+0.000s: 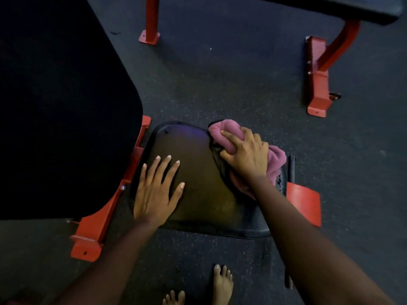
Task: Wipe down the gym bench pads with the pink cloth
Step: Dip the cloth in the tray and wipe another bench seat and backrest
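Observation:
A black seat pad [204, 194] of a red-framed gym bench lies in the middle of the view. The large black back pad [55, 106] rises to its left. My left hand [156, 188] lies flat on the seat pad's left side, fingers spread and straight. My right hand [244, 155] grips a bunched pink cloth [224, 133] against the seat pad's far right edge. Part of the cloth sticks out behind my wrist at the right.
The bench's red frame [99, 227] runs under the pads, with a red plate [305, 201] at the right. A second bench's red legs [319, 84] and black pad [352, 7] stand at the back. Dark speckled rubber floor surrounds everything. Bare toes [222, 280] show below.

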A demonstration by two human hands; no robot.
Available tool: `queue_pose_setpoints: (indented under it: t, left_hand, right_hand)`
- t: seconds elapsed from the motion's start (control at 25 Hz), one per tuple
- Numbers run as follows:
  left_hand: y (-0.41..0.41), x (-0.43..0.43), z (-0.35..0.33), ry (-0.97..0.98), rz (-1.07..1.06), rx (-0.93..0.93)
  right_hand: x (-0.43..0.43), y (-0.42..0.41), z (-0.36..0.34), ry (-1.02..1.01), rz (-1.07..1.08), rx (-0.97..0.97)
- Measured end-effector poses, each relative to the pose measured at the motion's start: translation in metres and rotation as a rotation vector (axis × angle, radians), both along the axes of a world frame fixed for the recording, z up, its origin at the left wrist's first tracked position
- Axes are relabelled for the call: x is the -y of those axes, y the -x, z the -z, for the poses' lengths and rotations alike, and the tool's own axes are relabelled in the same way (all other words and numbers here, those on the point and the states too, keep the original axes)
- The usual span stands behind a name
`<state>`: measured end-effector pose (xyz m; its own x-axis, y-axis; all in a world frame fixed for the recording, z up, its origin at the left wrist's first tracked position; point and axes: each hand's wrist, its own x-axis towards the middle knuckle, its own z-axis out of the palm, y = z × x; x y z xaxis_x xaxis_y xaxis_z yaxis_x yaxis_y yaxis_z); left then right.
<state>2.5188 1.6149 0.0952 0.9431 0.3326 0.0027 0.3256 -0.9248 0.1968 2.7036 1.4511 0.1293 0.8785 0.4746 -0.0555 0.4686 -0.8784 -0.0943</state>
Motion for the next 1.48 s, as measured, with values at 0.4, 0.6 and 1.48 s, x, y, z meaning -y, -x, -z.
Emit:
queue_pose_setpoints:
  t: [0.4,0.6,1.48]
  left_hand:
    - [0.0,0.007,-0.007,0.086,-0.005,0.047]
    - [-0.014,0.048,-0.02,0.188,0.098,0.119]
    - [-0.061,0.133,0.006,-0.04,0.322,-0.032]
  right_hand:
    - [0.037,0.009,-0.005,-0.058,0.021,-0.003]
    - [0.086,0.085,0.003,-0.169,0.052,0.073]
    - [0.141,-0.001,0.027,-0.634,0.391,-0.311]
